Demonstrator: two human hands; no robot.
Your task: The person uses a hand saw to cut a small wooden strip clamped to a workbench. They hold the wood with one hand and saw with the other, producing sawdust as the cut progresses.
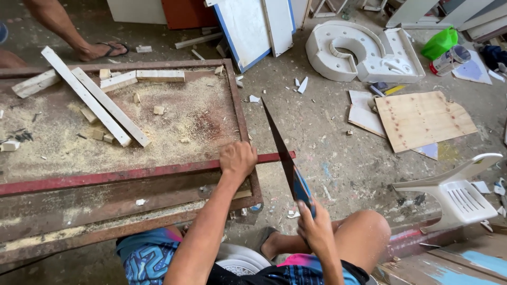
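Head view, looking down: the person's left hand point(237, 159) is clenched over a long red-painted wooden strip point(132, 174) that lies along the near edge of a rusty, sawdust-covered metal-framed workbench point(232, 100), apparently pinning it so it cannot shift. The strip's end juts just past the bench's near right corner. There the right hand point(316, 224) grasps the blue handle of a dark-bladed handsaw point(282, 153), its blade tilted up and away, crossing the strip's overhanging end. Two pale wooden battens point(95, 100) lie slanted toward the bench's far left corner among small offcuts. A white plastic chair point(458, 190) lies tipped on the floor to the right.
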